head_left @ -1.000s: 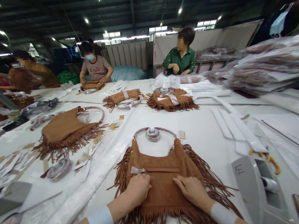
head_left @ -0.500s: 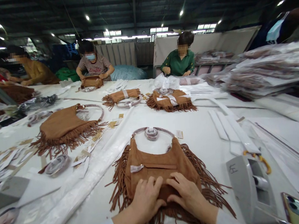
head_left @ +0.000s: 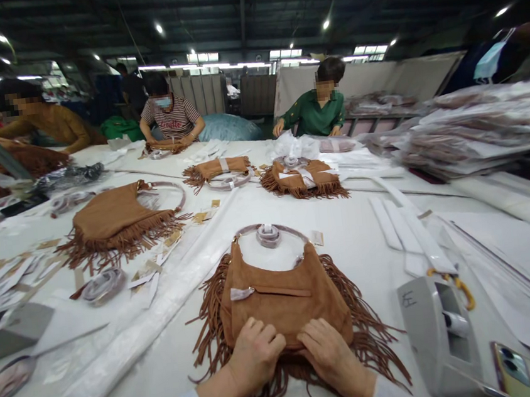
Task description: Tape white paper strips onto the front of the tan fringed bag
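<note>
- Brown suede, fringed on both sides: the bag lies flat on the white surface right in front of me, its ring handle pointing away from me and a zip running across its front.
- My left hand rests on the bag's lower edge, fingers curled and gripping the suede there.
- My right hand sits just beside it on the same edge, fingers bent and pressed into the suede; the two hands nearly touch.
- Fringe spreads out from under both wrists toward me.
- A grey tape dispenser stands to my right, with a phone lying just beyond it near the corner.
- White strips lie further off on the right.
- To my left another fringed bag lies on the surface, with paper tags scattered near it.
- Two more bags sit further across the surface.
- On the far side, a person in a green top and a person in a striped top work at the same surface.
</note>
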The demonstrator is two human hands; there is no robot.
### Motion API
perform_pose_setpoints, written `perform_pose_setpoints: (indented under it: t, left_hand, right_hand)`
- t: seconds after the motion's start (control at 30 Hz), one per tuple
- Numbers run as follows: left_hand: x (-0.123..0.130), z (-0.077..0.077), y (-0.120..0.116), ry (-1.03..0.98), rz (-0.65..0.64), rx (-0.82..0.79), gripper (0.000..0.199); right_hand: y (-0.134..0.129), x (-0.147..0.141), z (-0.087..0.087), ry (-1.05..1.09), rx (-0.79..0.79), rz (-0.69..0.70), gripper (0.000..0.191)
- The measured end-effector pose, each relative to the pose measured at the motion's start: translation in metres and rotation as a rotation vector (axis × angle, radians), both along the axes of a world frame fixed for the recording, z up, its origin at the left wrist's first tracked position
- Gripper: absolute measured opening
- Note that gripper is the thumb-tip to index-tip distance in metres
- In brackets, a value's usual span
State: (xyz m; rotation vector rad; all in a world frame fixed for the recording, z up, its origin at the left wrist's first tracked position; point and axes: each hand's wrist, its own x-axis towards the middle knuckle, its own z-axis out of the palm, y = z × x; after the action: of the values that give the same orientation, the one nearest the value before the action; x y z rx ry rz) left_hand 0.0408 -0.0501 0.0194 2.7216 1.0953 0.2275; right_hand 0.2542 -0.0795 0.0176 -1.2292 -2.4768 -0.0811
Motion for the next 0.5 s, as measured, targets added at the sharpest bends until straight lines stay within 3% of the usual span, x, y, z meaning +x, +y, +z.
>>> perform_pose_setpoints:
  t: [0.17, 0.33, 0.43, 0.5]
  left_hand:
    - [0.002, 0.007, 0.012, 0.019, 0.075, -0.207, 0.027]
    - [0.001, 0.019, 0.025, 0.072, 0.183, -0.413, 0.039]
    - [0.002, 0.020, 0.026, 0.100, 0.180, -0.457, 0.043]
    - [0.006, 0.018, 0.026, 0.129, 0.134, -0.491, 0.050]
  right_hand:
    - [0.006, 0.000, 0.000, -0.132, -0.130, -0.064, 0.021]
    - [0.022, 0.000, 0.028, -0.225, -0.470, -0.105, 0.016]
    - [0.027, 0.004, 0.035, -0.189, -0.616, -0.053, 0.020]
    - [0.028, 0.005, 0.030, -0.167, -0.602, -0.061, 0.019]
